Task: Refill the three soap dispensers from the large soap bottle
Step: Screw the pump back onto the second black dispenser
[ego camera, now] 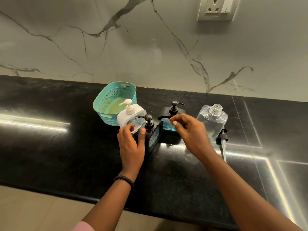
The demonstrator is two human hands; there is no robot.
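Your left hand (131, 144) grips the near black dispenser (154, 134) on the black counter (50, 147). Your right hand (188, 130) hovers loosely curled, holding nothing, over the second black dispenser (173, 114). White dispenser (131, 115) just behind; uncapped clear soap bottle (212, 120) right, its pump (222, 140) lying beside. Teal basket (115, 99) farthest back.
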